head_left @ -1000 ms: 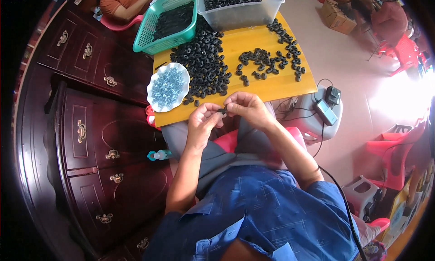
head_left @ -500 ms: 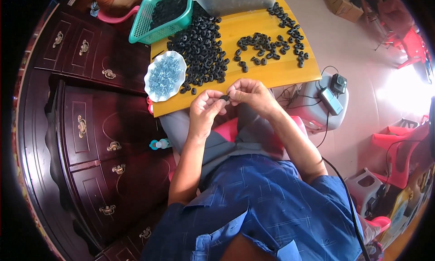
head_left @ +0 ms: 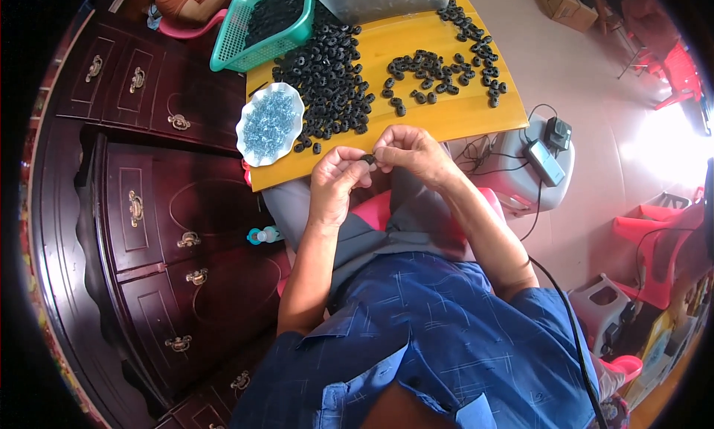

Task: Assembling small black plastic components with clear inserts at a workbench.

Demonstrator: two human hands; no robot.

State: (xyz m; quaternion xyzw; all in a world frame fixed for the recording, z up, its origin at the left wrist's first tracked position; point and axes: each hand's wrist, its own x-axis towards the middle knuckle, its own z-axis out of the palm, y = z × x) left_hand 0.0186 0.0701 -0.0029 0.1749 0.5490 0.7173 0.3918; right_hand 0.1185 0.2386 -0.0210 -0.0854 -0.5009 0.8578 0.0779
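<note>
Just past the table's near edge, my left hand (head_left: 336, 183) pinches a small black oval part (head_left: 367, 159) between thumb and fingers. My right hand (head_left: 413, 155) meets it from the other side, thumb and forefinger pressed together against the part's edge; whatever those fingertips hold is too small to make out. Beyond my left hand lies a dense heap of similar black parts (head_left: 327, 79) with holes in them. A white scalloped dish (head_left: 244, 148) full of small clear bluish pieces stands left of that heap. Farther right, more black parts (head_left: 428, 72) are scattered in loose groups.
A green mesh basket (head_left: 223, 57) and a translucent plastic bin (head_left: 387, 8), both with black contents, stand at the back of the yellow table (head_left: 476, 120). Dark wooden drawers (head_left: 134, 183) flank the left. Right of the table, a grey stool (head_left: 554, 194) carries wired devices. Another person's arm (head_left: 201, 5) shows at top left.
Both hands stay almost in place, still pinched together at the black part. The whole view has shifted very slightly; nothing else visibly differs.
</note>
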